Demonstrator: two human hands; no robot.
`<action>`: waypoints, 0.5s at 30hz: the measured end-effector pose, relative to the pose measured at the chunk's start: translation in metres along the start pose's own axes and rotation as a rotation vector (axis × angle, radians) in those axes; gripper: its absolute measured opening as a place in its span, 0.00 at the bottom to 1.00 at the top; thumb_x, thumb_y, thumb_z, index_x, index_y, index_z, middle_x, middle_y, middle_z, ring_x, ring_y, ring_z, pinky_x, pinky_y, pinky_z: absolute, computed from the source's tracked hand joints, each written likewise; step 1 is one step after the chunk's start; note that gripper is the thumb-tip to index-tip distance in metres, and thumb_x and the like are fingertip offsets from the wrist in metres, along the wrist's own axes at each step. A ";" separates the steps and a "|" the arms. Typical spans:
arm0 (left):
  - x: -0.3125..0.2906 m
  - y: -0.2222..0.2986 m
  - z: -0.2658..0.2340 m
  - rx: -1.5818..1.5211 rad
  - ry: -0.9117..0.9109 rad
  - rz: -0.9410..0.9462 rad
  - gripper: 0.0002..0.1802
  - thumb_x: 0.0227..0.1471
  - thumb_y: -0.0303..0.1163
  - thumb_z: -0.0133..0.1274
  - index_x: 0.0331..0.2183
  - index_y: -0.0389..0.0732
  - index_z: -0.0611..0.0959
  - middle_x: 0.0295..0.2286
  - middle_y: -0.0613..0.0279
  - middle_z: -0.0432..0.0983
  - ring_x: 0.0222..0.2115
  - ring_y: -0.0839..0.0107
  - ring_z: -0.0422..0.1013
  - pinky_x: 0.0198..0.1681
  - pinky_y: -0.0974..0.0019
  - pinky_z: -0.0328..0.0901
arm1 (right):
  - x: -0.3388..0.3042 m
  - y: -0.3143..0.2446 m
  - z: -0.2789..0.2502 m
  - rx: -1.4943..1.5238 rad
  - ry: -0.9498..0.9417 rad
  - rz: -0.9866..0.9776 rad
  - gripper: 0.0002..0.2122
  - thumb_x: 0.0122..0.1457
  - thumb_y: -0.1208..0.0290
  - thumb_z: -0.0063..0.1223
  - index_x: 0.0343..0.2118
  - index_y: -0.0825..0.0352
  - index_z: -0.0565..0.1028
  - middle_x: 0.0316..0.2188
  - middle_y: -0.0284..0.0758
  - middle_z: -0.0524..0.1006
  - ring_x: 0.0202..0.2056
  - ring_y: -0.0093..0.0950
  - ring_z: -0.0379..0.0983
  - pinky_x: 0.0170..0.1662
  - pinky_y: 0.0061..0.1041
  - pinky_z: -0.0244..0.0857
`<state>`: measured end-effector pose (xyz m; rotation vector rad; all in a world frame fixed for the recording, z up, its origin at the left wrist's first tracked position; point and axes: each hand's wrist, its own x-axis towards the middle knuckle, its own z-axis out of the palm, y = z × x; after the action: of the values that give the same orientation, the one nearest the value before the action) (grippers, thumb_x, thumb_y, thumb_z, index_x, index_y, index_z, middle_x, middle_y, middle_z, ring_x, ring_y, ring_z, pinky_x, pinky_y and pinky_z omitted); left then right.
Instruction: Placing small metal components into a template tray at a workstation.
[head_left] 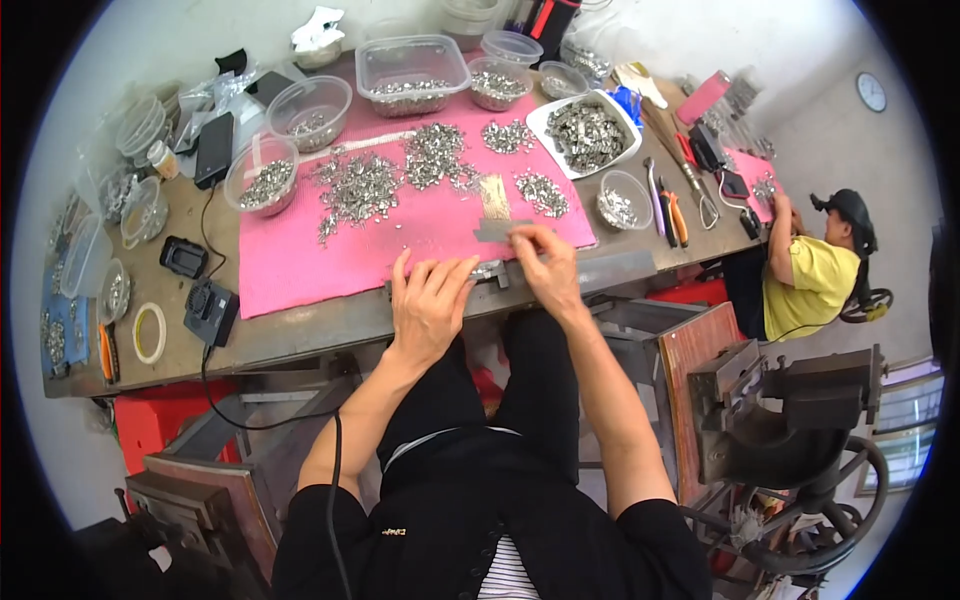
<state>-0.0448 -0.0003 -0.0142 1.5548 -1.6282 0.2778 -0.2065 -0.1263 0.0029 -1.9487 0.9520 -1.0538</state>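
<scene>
My left hand [430,305] rests at the front edge of the table, its fingers stretched out and slightly apart. Its index finger reaches to a small metal fixture [490,272] at the pink mat's near edge. My right hand [545,268] is closed in a pinch just right of the fixture; what its fingertips hold is too small to tell. Just beyond those fingertips lies a flat grey plate [492,232], with a patch of small pale gold pieces [494,195] behind it. Loose piles of small silvery metal parts [362,187] spread over the pink mat [290,270].
Plastic tubs [412,70] of metal parts line the back; a white tray [632,135] heaped with parts stands right. Pliers [679,220] lie beyond a round tub. A black device [211,310] with a cable sits left. A person in yellow [815,280] works far right.
</scene>
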 end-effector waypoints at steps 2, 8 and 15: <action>0.001 0.002 0.000 -0.021 0.009 -0.026 0.22 0.50 0.29 0.62 0.50 0.44 0.82 0.39 0.64 0.79 0.39 0.64 0.73 0.61 0.46 0.56 | 0.034 -0.009 -0.008 -0.144 0.038 -0.107 0.06 0.62 0.75 0.56 0.37 0.71 0.81 0.27 0.37 0.80 0.28 0.26 0.76 0.34 0.26 0.69; 0.001 0.001 0.001 -0.079 -0.014 -0.069 0.23 0.51 0.29 0.62 0.51 0.43 0.81 0.39 0.63 0.79 0.41 0.65 0.74 0.59 0.48 0.57 | 0.141 0.045 -0.017 -0.443 0.045 -0.040 0.08 0.57 0.71 0.60 0.35 0.70 0.81 0.31 0.44 0.79 0.33 0.38 0.78 0.41 0.36 0.71; -0.002 0.004 -0.005 -0.066 -0.035 -0.105 0.20 0.51 0.28 0.61 0.48 0.44 0.83 0.40 0.63 0.80 0.42 0.66 0.74 0.58 0.51 0.58 | 0.151 0.076 -0.002 -0.649 0.065 -0.086 0.08 0.55 0.69 0.64 0.31 0.69 0.82 0.32 0.46 0.77 0.36 0.46 0.75 0.42 0.43 0.69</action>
<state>-0.0471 0.0052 -0.0114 1.5965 -1.5608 0.1396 -0.1687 -0.2913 -0.0070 -2.5020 1.3811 -0.9282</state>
